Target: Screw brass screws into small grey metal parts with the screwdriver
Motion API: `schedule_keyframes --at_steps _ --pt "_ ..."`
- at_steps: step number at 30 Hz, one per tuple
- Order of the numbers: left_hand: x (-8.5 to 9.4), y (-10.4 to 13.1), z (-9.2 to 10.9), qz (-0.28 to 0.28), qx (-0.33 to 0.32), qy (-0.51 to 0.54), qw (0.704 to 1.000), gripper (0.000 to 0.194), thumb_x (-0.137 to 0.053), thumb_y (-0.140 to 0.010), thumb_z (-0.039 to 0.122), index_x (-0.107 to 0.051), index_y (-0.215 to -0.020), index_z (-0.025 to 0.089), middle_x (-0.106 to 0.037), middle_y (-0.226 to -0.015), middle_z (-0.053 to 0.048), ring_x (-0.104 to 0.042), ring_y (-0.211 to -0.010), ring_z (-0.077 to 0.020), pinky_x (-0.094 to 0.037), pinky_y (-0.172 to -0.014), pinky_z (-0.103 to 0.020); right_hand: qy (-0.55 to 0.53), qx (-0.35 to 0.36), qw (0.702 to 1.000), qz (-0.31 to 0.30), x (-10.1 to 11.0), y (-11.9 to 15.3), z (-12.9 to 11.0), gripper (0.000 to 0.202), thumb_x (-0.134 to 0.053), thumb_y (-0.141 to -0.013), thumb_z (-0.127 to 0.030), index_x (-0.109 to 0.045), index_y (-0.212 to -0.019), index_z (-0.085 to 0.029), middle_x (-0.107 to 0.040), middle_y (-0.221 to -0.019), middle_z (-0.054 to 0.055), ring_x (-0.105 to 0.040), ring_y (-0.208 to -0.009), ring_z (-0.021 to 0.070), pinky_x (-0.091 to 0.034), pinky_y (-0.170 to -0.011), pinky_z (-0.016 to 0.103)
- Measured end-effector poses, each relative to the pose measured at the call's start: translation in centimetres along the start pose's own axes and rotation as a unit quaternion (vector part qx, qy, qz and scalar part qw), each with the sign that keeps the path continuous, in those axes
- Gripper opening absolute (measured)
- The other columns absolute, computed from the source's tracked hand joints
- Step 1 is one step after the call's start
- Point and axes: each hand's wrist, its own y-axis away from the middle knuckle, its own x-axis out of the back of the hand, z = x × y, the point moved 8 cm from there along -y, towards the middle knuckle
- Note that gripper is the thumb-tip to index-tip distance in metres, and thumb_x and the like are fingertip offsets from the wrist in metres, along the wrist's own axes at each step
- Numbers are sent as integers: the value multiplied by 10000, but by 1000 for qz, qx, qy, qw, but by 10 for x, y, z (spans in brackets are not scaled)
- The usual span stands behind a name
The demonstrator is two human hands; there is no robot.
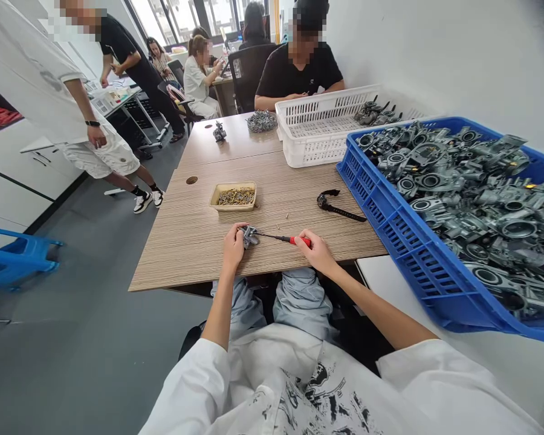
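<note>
At the near edge of the wood-grain desk (185, 241), about midway between its two near corners, the left hand (233, 246) is closed around one side of a grey metal carburetor body (249, 235), thumb and fingers gripping it just above the desktop. The right hand (314, 249) is curled round the red handle of a screwdriver (278, 237), whose dark shaft points left toward the carburetor body; the tip is too small in this view to tell whether it is seated in the part. Farther in from the near edge, a cream tray (214, 203) holds a pile of small brass-coloured pieces (236, 197), and two similar loose pieces (287, 215) lie between it and the screwdriver. A black wristwatch (321, 202) lies toward the desk's right edge, just beside a blue crate (390, 235) heaped with carburetor bodies. Beyond that crate, a white crate (317, 145) carries more metal parts at its right end. Toward the desk's far edge sit a mound of small metal parts (262, 121) and, nearer the left edge, a single carburetor (219, 132). A co-worker in black (299, 72) sits beyond the far edge.
</note>
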Motion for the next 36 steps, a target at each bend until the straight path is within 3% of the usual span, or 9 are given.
schedule_keyframes --at_steps 6,20,27,32,36 --pt "0 0 0 5 -6 1 1000 362 -384 -980 264 -714 -1114 197 -764 -1110 -78 -681 -1020 -231 -509 -928 -349 8 -1 1000 1 -1 0 0 369 -530 -1002 -544 -533 -798 -237 -467 -668 -35 -448 -636 165 -346 -643 300" --pt "1 -1 -2 6 1 -22 1000 371 -378 -983 257 -713 -1129 191 -761 -1064 -71 -667 -910 -218 -520 -866 -336 15 -6 1000 -14 -2 -2 -5 425 -468 -1017 -582 -535 -774 -240 -486 -673 -21 -466 -655 176 -371 -663 303" --pt "0 0 -1 15 -1 -7 1000 358 -388 -1007 275 -706 -1150 191 -757 -1162 -105 -686 -1073 -252 -511 -978 -388 4 -6 1000 -9 -3 -3 -2 452 -468 -1015 -594 -513 -746 -234 -461 -671 -22 -453 -656 171 -361 -659 305" --pt "6 2 -2 87 24 -109 990 310 -493 -1021 430 -716 -1064 219 -746 -1183 -129 -621 -1187 -318 -425 -1100 -497 -49 -38 998 31 3 -5 9 510 -471 -984 -702 -508 -751 -250 -463 -629 -9 -476 -639 188 -388 -588 310" --pt "3 3 -4 74 33 -174 981 319 -600 -977 537 -708 -961 237 -734 -1174 -129 -585 -1193 -356 -390 -1103 -549 -144 -95 985 23 0 -4 20 569 -481 -936 -814 -461 -763 -273 -393 -558 -30 -412 -509 172 -356 -465 312"
